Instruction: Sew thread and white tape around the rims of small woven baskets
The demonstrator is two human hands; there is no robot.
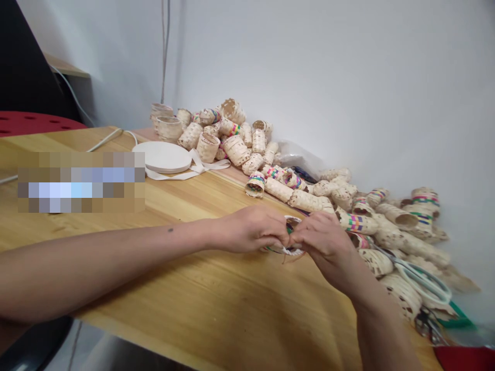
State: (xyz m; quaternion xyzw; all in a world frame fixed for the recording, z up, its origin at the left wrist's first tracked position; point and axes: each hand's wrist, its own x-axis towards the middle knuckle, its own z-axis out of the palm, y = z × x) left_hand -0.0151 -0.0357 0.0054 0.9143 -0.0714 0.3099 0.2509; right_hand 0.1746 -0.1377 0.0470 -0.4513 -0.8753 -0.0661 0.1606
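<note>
Above the wooden table, my left hand (253,229) and my right hand (327,239) come together around a small woven basket (293,251). White cord runs along its round rim, and a thin reddish strand hangs at its lower edge. Both hands have their fingers closed on the rim, fingertips almost touching. Part of the basket's side and what lies between the fingertips are hidden behind my fingers. A little green shows inside the opening.
Many woven tubes (235,149) are heaped along the wall. A roll of white ribbon (164,156) lies at the back left of the table (216,309). White-handled scissors (423,283) rest at the right, near a green item (458,317). A red stool (38,122) stands far left.
</note>
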